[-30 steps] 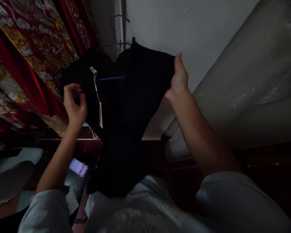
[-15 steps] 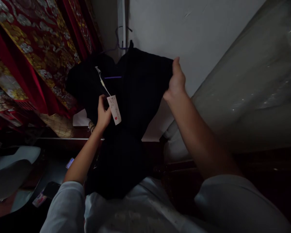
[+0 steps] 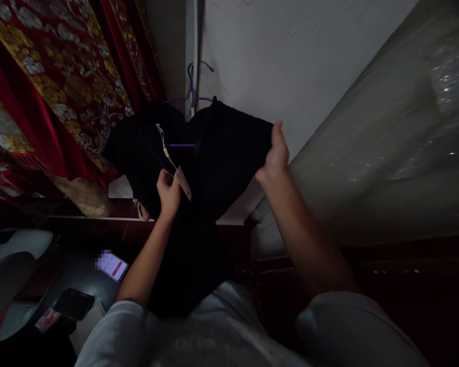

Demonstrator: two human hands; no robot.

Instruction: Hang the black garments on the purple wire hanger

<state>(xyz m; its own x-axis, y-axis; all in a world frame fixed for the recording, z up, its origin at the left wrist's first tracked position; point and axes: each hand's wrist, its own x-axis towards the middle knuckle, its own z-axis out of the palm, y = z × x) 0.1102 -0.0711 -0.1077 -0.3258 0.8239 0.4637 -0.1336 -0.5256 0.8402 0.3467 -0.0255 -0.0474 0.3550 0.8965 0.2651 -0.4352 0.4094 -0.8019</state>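
A black garment [image 3: 229,158] hangs on a thin purple hanger [image 3: 182,145], its front parted at the neck so that the hanger's lower bar shows. My left hand [image 3: 169,193] is closed on the cloth at the front, with the fingertips partly hidden in the dark fabric. Against that hand leans a pale paper tag [image 3: 183,184] on a white string, turned nearly edge-on. On the other side my right hand [image 3: 277,155] grips the garment's outer edge, thumb up, and draws the cloth out sideways. Its other fingers are behind the fabric.
Red drapery [image 3: 84,86] with gold and silver patterns hangs at the left. A plastic-covered bulk [image 3: 367,153] leans along the right. At lower left, a lit phone [image 3: 115,267] and a dark phone [image 3: 74,304] lie on a dark tabletop near a pale chair [image 3: 19,260].
The garment and hanger appear lower in view, and both hands are lower too. The tag has turned from face-on to nearly edge-on. Both hands keep their hold.
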